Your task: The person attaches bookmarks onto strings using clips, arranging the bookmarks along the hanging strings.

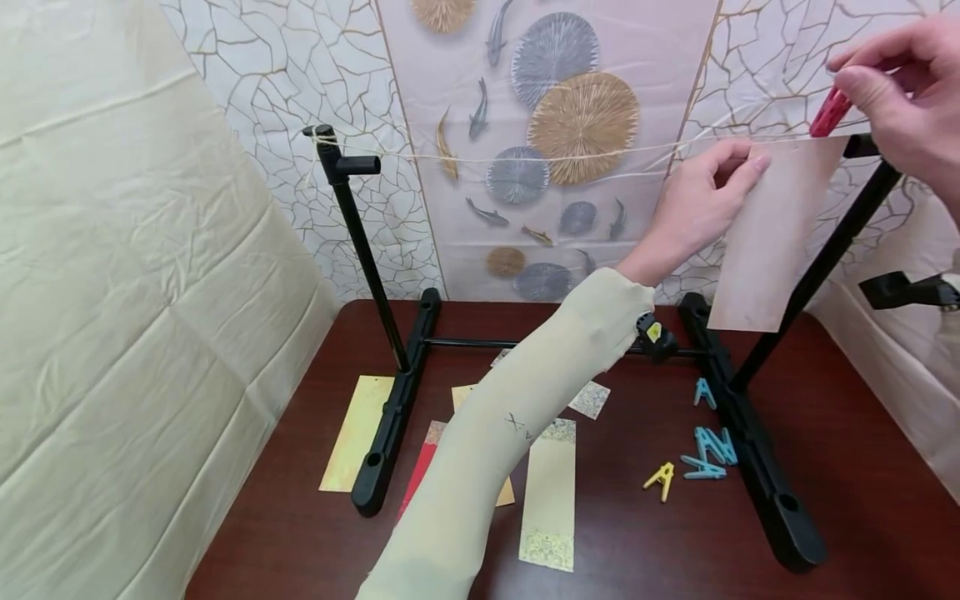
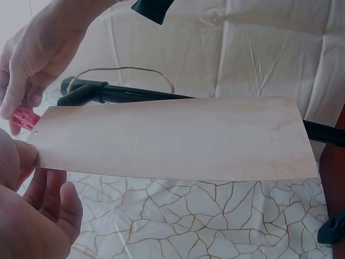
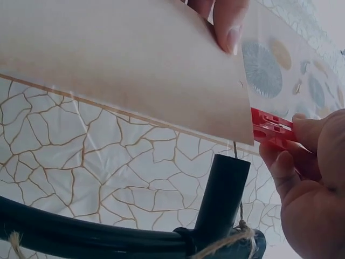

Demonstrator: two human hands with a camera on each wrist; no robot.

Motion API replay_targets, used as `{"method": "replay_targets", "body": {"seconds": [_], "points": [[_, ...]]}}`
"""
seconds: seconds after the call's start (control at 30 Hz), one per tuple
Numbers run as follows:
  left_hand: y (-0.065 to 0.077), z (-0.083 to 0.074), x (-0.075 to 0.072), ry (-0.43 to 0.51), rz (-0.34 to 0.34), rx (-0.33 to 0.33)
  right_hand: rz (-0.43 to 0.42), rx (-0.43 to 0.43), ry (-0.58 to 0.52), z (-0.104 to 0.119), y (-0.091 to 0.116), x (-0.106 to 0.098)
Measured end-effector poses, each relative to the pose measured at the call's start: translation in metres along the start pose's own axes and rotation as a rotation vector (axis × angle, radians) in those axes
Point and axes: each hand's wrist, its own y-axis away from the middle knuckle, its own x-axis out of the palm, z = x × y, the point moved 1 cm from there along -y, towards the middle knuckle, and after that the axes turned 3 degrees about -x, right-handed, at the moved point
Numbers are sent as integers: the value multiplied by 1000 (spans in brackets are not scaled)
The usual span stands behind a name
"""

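Note:
My left hand (image 1: 701, 200) pinches the upper left corner of a long pale beige card strip (image 1: 776, 242), which hangs down beside the right post of a black stand. Along its top edge runs a thin string (image 1: 465, 158), tied to the left post. Between the thumb and fingers of my right hand (image 1: 911, 92) is a red clothespin (image 1: 830, 112), its tip right at the strip's upper right corner. The right wrist view shows the red clothespin (image 3: 272, 128) overlapping the strip's end, close above the stand's black tube (image 3: 222, 194).
Several blue clothespins (image 1: 705, 468) and a yellow one (image 1: 662, 481) lie on the dark table by the stand's right foot (image 1: 776, 492). Left of them are a cream strip (image 1: 547, 492), a red strip (image 1: 420, 475) and a yellow strip (image 1: 358, 433). My left sleeve covers part of the table.

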Motion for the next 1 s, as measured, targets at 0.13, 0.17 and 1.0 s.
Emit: {"method": "replay_targets", "body": {"seconds": [0.13,0.17,1.0], "points": [[-1,-1,2,-43,12,-10,14,33,-21,-3,0,0],[-2,-1,3,-49,17,-4,11,23,-12,-4,0,-1],[-14,9,6,41,68,-24,31,13,69,-4,-4,3]]}}
